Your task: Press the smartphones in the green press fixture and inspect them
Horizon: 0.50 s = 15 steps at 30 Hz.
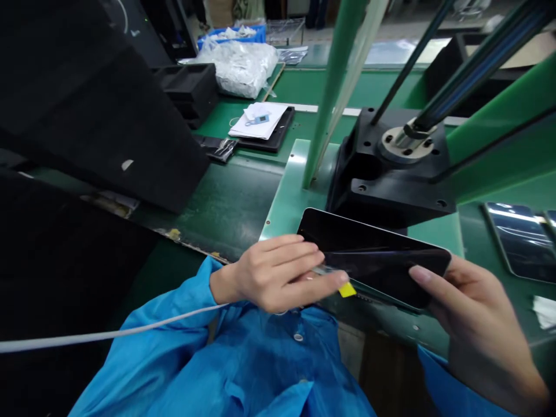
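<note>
A glossy black phone-like panel [373, 249] is held flat over the near edge of the green bench. My right hand [473, 318] grips its right end, thumb lying on top. My left hand [278, 272] is closed at the panel's left side, its fingers pinching a thin clear film with a small yellow tab [346, 289] at the panel's near edge. Both arms are in blue sleeves.
A black machine base [391, 174] with green posts stands right behind the panel. More dark panels [521, 240] lie at the right. At the back sit a black tray with white paper [263, 121], black foam trays [191, 87] and a plastic bag [238, 66]. A white cable [108, 333] crosses my lap.
</note>
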### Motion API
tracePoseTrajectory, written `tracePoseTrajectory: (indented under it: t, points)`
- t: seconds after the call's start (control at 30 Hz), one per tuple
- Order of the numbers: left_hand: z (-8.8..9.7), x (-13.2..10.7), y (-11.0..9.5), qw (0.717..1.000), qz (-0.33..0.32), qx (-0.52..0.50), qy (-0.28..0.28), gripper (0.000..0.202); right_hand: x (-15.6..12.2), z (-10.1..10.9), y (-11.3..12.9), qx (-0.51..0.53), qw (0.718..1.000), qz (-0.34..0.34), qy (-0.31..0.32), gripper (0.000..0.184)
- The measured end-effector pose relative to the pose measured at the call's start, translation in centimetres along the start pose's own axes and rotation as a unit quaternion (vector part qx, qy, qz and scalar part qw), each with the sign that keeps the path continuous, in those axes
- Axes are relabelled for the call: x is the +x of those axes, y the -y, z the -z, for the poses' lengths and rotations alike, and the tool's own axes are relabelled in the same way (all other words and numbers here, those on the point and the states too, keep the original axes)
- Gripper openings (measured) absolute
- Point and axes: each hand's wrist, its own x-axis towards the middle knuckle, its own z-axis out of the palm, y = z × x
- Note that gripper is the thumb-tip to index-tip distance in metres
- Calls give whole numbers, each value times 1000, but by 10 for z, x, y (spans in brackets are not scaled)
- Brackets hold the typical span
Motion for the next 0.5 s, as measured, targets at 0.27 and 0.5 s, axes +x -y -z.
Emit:
tracePoseTrajectory:
  t: [0.27, 0.5]
  points:
    - [4, 44, 13, 978, 136, -147, 56, 22, -3, 1, -2, 6, 999, -35, -22, 30]
    - [-26, 42, 38, 905, 285, -294, -117, 18, 3, 4, 11, 100, 992, -68, -43, 34]
